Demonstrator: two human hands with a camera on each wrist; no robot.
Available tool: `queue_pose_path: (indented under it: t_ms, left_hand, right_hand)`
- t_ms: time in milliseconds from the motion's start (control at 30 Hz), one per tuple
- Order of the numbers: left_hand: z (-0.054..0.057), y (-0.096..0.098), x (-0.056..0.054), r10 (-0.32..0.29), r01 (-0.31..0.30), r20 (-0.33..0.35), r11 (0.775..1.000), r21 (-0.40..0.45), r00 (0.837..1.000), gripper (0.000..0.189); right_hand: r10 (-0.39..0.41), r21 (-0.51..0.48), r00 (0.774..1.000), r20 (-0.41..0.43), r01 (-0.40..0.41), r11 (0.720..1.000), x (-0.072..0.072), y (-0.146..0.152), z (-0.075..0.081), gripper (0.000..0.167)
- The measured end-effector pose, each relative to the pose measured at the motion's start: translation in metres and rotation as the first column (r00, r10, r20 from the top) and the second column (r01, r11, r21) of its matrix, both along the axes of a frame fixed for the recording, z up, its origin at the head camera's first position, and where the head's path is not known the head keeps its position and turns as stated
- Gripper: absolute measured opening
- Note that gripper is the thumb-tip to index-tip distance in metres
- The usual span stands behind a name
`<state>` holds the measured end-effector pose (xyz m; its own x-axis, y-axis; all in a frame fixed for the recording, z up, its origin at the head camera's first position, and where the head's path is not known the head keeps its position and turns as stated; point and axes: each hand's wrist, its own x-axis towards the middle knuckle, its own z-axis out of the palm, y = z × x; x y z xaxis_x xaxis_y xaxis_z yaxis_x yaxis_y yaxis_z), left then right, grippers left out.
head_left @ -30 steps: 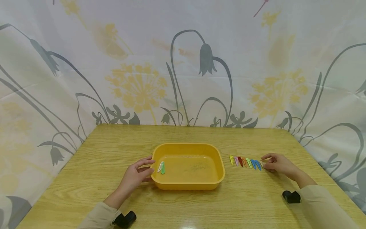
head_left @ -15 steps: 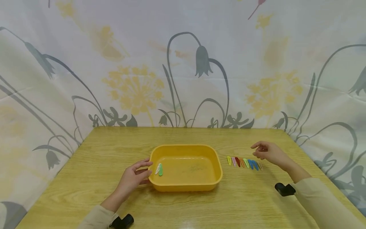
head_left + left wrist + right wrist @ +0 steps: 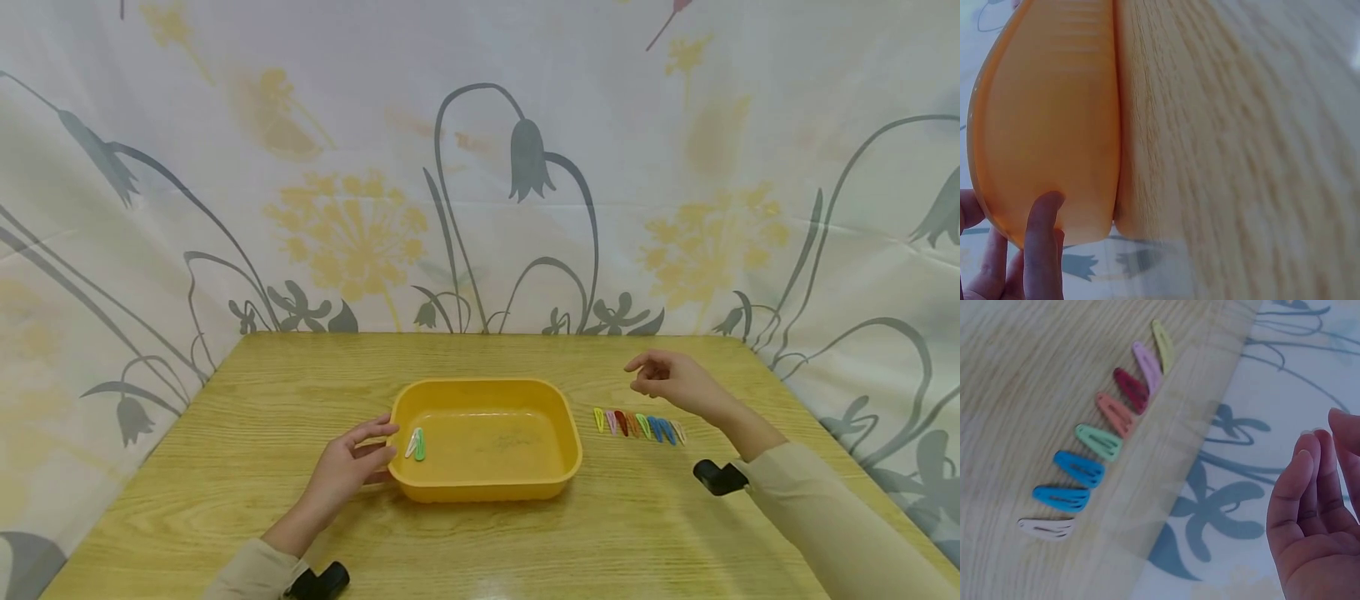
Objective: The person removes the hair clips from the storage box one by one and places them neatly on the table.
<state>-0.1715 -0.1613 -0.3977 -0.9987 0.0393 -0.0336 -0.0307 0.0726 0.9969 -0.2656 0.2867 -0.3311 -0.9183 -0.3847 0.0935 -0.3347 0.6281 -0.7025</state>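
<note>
My left hand (image 3: 347,462) holds the left end of a yellow plastic tray (image 3: 487,493). In the left wrist view, a finger (image 3: 1043,244) presses the tray's outer wall (image 3: 1054,125) while another is at the rim. A white snap hair clip (image 3: 412,443) and a green hair clip (image 3: 420,445) lie inside the tray at its left end. My right hand (image 3: 678,383) hovers beyond a slanting row of hair clips, fingers loosely bent with nothing between them. The row runs from a yellow clip (image 3: 1163,347) through several colours to two blue clips (image 3: 1079,469) and a cream clip (image 3: 1046,529).
The wooden table (image 3: 480,550) carries the tray in its middle, with the clip row to the right. A flower-printed cloth (image 3: 480,208) hangs behind the table's far edge and along both sides.
My right hand has left the cream clip at the row's right end, lifted, and moved left and away from me. The left hand stays on the tray.
</note>
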Motion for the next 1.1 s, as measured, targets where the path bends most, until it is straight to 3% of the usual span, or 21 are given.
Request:
queue_pose_path:
  t_ms: [833, 1100]
  left_hand:
    - [0.000, 0.000, 0.000, -0.003, 0.003, -0.005, 1.000, -0.009, 1.000, 0.036]
    - [-0.001, -0.001, 0.000, -0.011, 0.011, -0.009, 1.000, -0.005, 1.000, 0.037]
  right_hand:
    - [0.091, 0.005, 0.993, -0.071, -0.091, 0.996, -0.020, -0.058, 0.021, 0.020]
    - [0.147, -0.023, 0.988, -0.040, -0.148, 0.989, -0.025, -0.080, 0.023, 0.019]
